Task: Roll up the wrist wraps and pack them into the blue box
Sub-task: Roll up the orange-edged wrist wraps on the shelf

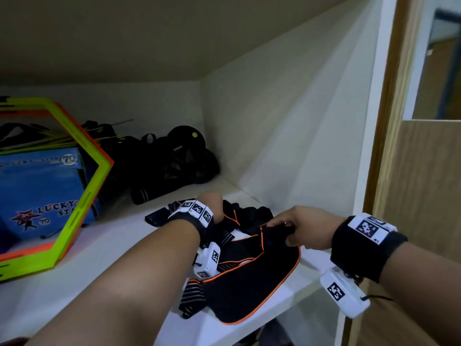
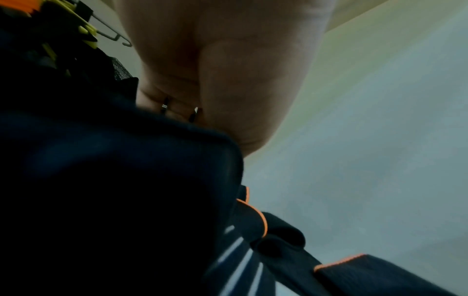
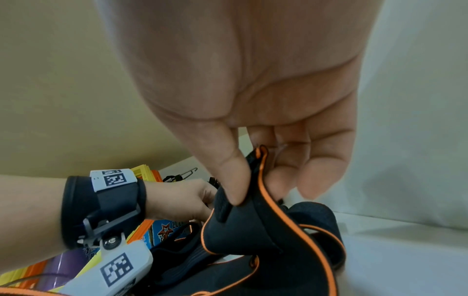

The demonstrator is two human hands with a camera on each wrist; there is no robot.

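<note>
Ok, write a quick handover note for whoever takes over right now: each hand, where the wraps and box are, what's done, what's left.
Right hand: thumb and fingers pinch the orange-trimmed edge of a black wrist wrap, lifting it.
Left hand: buried in the far side of the wrist wrap pile; its grip is hidden, so cannot tell.
The pile lies unrolled at the front edge of the white shelf.
Blue box: on the shelf to the left, behind the green and orange hexagon frames.
Done: no rolled wrap in view.
Left: roll each wrap, pack all into the box.

Both forearms are left bare; a black wrist band (image 1: 366, 250) is worn on each wrist; white blocks (image 1: 345, 293) printed with black square codes are fixed to the bands; a screw (image 3: 110, 241) is seen on the left mount.
</note>
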